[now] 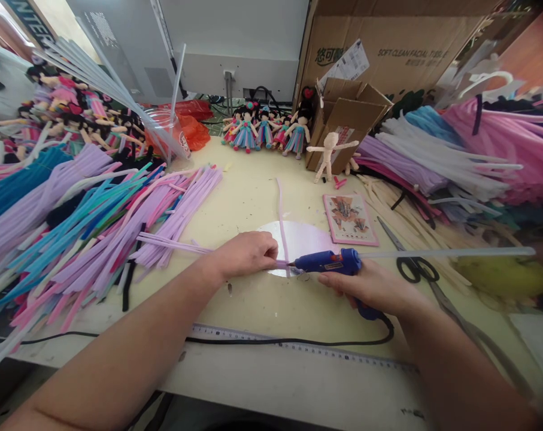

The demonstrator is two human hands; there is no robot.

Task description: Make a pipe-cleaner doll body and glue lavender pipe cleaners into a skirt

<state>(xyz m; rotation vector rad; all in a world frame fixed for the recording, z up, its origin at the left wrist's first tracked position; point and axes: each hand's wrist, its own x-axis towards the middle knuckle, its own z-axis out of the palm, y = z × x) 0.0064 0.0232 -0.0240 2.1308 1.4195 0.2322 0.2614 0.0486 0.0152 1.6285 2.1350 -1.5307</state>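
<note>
My left hand pinches several lilac pipe cleaners whose ends lie over a round silvery disc. Another lilac pipe cleaner runs lengthwise across that disc, crossing near my left fingertips. Wrapped around the handle of a blue glue gun is my right hand. The nozzle points left and is at the spot where the pipe cleaners meet; whether it touches them I cannot tell. A long translucent glue stick sticks out of the gun's back.
Bundles of coloured pipe cleaners cover the left side, with more at right. Small dolls and a bare doll figure stand behind. Scissors, a pink-edged card, a ruler and the gun's black cord lie around my hands.
</note>
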